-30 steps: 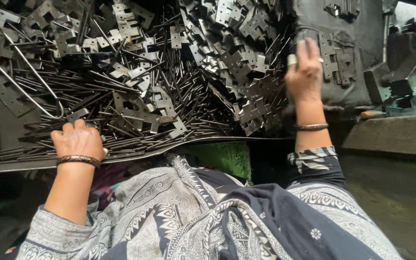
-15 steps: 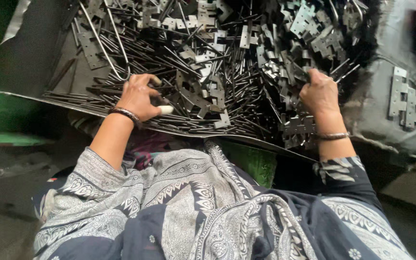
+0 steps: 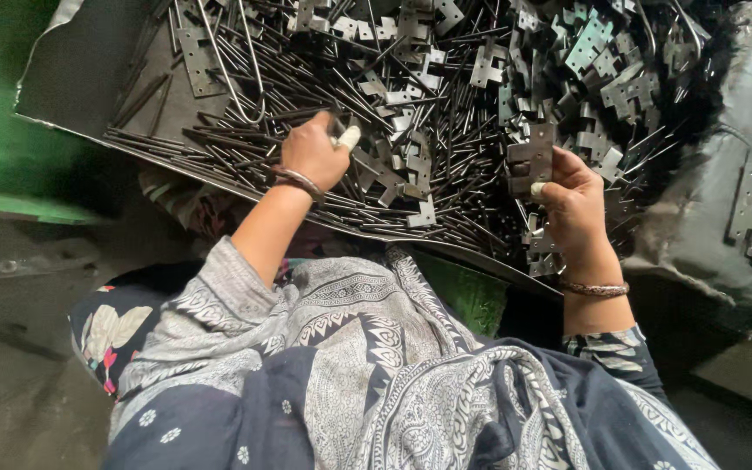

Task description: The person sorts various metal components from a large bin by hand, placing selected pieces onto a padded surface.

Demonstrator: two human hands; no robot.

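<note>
The right hand [image 3: 572, 196], right of centre in the frame, grasps a flat metal hinge plate [image 3: 531, 159] between thumb and fingers, holding it upright just above the heap. The left hand [image 3: 315, 152], at centre left, is clenched around thin steel pins [image 3: 219, 144], a taped fingertip showing. Both hands work over a dark metal tray [image 3: 63, 78] heaped with more hinge plates and pins. A patterned grey garment [image 3: 376, 365] fills the lower frame.

A dark metal sheet [image 3: 89, 78] is covered with thin steel pins [image 3: 219, 144] and stamped hinge plates [image 3: 594, 52].
</note>
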